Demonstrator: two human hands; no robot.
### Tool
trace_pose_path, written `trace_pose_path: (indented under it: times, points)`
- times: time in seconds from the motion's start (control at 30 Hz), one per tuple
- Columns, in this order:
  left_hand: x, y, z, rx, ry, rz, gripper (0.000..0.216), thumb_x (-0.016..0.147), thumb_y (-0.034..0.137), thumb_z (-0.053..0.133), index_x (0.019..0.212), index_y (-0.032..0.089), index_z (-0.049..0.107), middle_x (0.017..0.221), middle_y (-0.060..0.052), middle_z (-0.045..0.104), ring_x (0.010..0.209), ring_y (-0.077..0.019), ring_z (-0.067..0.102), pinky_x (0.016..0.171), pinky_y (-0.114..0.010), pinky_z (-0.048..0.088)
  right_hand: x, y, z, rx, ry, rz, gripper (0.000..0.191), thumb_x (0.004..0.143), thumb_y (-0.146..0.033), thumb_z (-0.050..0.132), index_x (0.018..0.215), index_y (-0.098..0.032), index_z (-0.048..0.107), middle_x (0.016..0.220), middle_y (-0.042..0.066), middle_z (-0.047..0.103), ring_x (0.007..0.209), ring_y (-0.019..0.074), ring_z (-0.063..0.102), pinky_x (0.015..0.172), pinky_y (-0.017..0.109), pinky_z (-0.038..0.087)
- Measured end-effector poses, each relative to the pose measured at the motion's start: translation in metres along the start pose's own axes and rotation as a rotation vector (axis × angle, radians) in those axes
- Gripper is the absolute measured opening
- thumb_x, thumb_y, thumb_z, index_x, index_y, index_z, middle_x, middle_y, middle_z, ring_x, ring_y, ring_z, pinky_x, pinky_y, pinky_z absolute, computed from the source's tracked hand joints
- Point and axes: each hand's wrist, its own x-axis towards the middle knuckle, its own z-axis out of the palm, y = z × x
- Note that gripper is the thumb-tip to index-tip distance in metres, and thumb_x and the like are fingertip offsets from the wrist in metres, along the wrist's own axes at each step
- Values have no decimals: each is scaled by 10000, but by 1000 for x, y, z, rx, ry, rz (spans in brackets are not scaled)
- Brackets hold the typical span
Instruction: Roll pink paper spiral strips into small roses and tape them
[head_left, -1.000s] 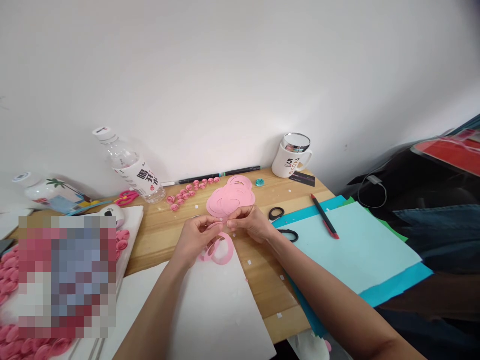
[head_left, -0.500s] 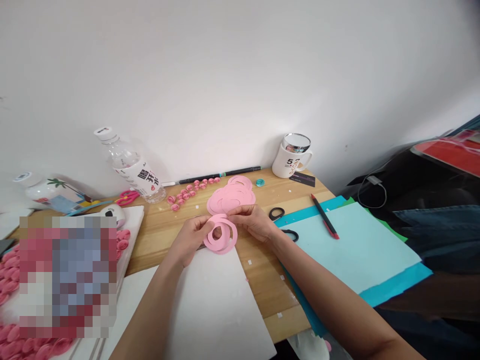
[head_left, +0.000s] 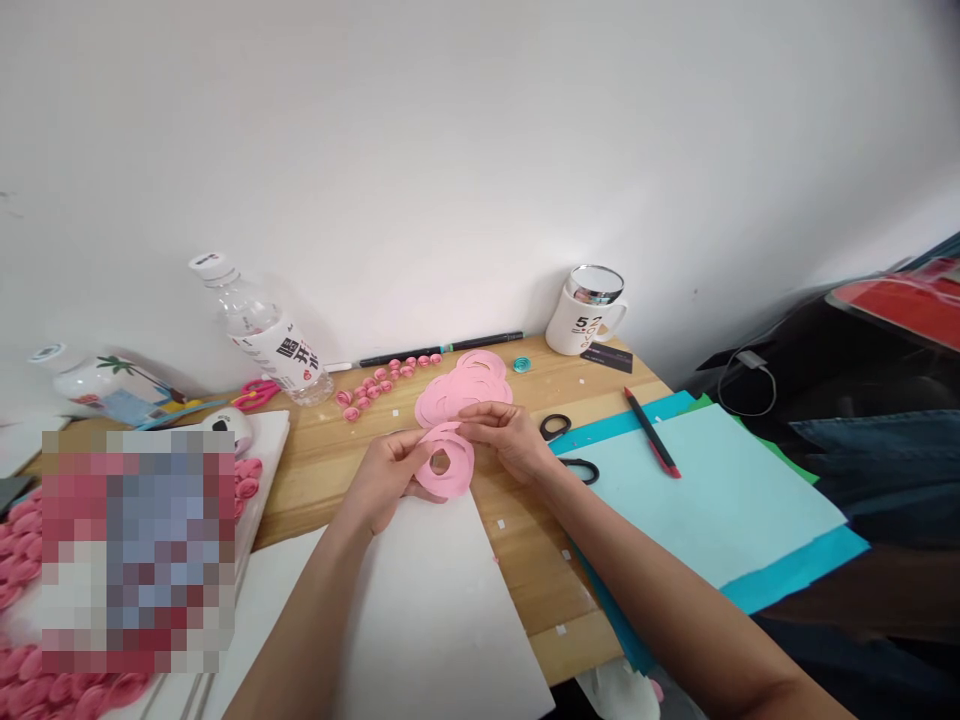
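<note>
A pink paper spiral (head_left: pixel 453 482) hangs between my two hands, just above a white board (head_left: pixel 442 600). My left hand (head_left: pixel 386 470) pinches its left edge between thumb and fingers. At its upper right edge, the fingertips of my right hand (head_left: pixel 504 437) grip the strip. Right behind the hands lies a pile of cut pink paper spirals (head_left: pixel 465 388). Several small rolled pink paper roses (head_left: pixel 375 385) sit in rows to the left of that pile. One rolled teal paper rose (head_left: pixel 522 365) lies to its right.
Scissors with black handles (head_left: pixel 555 428) lie right of my hands, beside blue paper sheets (head_left: pixel 810 572) bearing a black-and-red pen (head_left: pixel 651 432). A white mug (head_left: pixel 581 322) and a plastic bottle (head_left: pixel 259 335) stand along the wall. Pink roses (head_left: pixel 90 695) cover a board at left.
The pink spiral's loops have drawn closer together, and its central hole looks smaller. Both hands keep their pinch with only slight movement.
</note>
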Motion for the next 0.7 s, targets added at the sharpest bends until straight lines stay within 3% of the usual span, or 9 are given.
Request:
trace_pose_path:
  times: [0.17,0.4,0.53,0.7]
  points:
    - [-2,5,3,120,26,12,358,661,356,641,929,120,667,636,-14,579,401,-92,496,268,-184,353,-2,-4,3,-33,-71,-42,206,557,-192,760,744,-162,681,791,47,719,680,140,654,680,269,510]
    - [-4,8,1,245,151,-61,344,629,328,664,913,133,665,541,-11,627,300,-44,371,256,-155,175,-4,-6,4,-22,-14,-4,214,539,-201,774,725,-160,677,741,33,716,664,141,660,629,245,521]
    - [-5,10,1,243,174,-57,247,597,278,674,802,139,673,504,15,600,374,-66,454,340,-158,276,-4,-7,5,-2,4,-3,228,511,-192,786,705,-153,673,691,28,711,634,142,661,638,253,522]
    - [-7,13,-2,289,129,29,189,564,260,699,707,140,669,609,-6,644,516,-109,543,470,-191,388,-4,-6,4,-10,40,4,242,494,-203,793,691,-152,664,653,18,697,609,132,646,633,260,518]
